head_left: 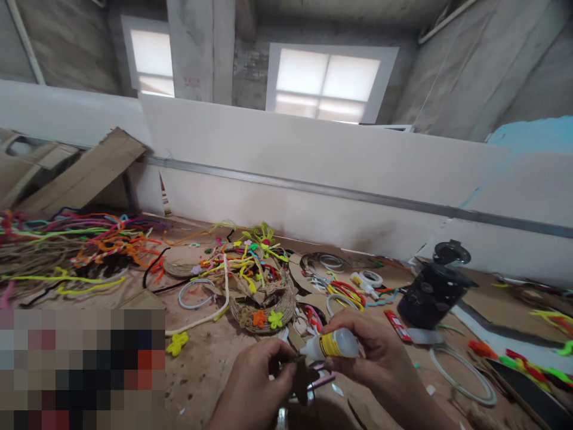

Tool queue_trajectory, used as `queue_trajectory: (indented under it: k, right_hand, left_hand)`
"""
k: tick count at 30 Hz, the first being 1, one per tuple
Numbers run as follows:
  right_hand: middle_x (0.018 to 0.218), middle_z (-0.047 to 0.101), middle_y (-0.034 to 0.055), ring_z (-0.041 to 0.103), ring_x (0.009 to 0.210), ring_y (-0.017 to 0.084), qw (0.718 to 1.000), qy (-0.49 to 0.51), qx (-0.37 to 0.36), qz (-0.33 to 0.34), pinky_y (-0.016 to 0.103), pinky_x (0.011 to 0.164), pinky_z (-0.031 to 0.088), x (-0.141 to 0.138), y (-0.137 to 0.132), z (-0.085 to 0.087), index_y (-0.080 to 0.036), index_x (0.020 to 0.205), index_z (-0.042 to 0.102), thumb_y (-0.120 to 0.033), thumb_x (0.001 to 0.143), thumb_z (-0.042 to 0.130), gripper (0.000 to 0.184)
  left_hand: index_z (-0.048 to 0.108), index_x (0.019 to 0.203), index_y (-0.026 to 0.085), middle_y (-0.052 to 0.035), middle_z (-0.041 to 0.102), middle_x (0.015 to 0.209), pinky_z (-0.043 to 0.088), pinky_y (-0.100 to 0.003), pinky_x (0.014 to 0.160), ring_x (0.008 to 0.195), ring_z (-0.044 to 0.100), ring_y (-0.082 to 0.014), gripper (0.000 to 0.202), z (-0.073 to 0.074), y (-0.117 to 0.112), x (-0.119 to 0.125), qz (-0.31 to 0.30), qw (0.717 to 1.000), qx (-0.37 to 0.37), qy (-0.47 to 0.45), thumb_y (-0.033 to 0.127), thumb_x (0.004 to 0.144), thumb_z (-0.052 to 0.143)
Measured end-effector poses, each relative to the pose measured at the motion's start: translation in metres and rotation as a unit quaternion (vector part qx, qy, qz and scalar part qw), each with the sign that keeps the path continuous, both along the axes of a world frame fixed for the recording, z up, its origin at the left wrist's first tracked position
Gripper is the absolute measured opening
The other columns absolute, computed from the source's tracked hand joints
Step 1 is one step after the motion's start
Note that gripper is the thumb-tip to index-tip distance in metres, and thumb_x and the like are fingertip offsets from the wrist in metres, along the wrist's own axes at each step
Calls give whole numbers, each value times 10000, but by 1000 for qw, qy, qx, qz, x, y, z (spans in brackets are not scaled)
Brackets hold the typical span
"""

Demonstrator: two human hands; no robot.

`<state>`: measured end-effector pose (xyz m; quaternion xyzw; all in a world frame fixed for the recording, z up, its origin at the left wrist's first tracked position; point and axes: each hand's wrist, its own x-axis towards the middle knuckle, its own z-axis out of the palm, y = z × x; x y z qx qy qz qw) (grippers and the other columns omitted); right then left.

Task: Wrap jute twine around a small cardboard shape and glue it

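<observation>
My right hand (375,353) is closed around a small clear glue bottle (332,345) with a yellow label, held on its side with the nozzle pointing left. The nozzle meets a small brown cardboard piece (301,375) that my left hand (253,382) pinches from the left. Both hands are low in the picture, above the brown table (201,370). Just behind them sits a jute-wrapped wreath (264,298) decorated with coloured pipe cleaners and small felt flowers.
A heap of coloured pipe cleaners (80,245) and jute string covers the table's left. A dark cup with a lid (432,289) stands to the right. Rings (463,373), tape rolls (371,278) and cardboard scraps lie around. A white partition wall (313,179) runs behind.
</observation>
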<state>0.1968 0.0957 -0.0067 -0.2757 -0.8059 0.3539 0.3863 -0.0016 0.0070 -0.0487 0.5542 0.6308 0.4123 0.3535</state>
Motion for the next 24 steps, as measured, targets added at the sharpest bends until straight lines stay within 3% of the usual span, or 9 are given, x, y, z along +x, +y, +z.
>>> queue_trajectory:
  k: [7,12,16,20,24]
  right_hand:
    - [794,694,-10,615,750,194,1000,-15,-26,-7,272,702,432,-1,-3,1,-261,840,769,-371,751,862,170]
    - [848,672,1,584,736,180,984,84,-160,0,255,648,449,-3,-6,1,-254,908,737,-437,741,871,282]
    - [1026,703,21,628,857,190,956,165,-242,22,262,746,509,-2,-5,1,-275,989,713,-434,771,871,313]
    - [1062,696,11,640,878,178,949,148,-273,60,245,756,511,0,0,1,-316,1102,706,-392,797,861,350]
    - [1044,682,3,632,862,160,945,126,-295,67,222,735,499,3,2,-1,-297,1047,722,-389,789,858,305]
  left_hand:
    - [780,875,171,-50,785,860,461,-265,736,813,690,-205,237,-3,-1,1,0,1000,-4,7,202,821,552]
    - [778,862,171,-48,778,851,453,-270,733,818,682,-208,230,-1,2,-1,5,1000,1,23,200,807,557]
    - [774,875,178,-44,780,871,454,-274,745,835,688,-210,234,-4,4,-3,11,1000,-4,23,209,811,551]
    - [767,870,175,-46,777,869,453,-275,739,828,683,-209,229,-6,4,-4,6,1000,-3,28,213,814,548]
    - [774,887,172,-50,778,879,454,-281,748,829,677,-211,246,-4,3,-4,5,999,-4,39,198,803,545]
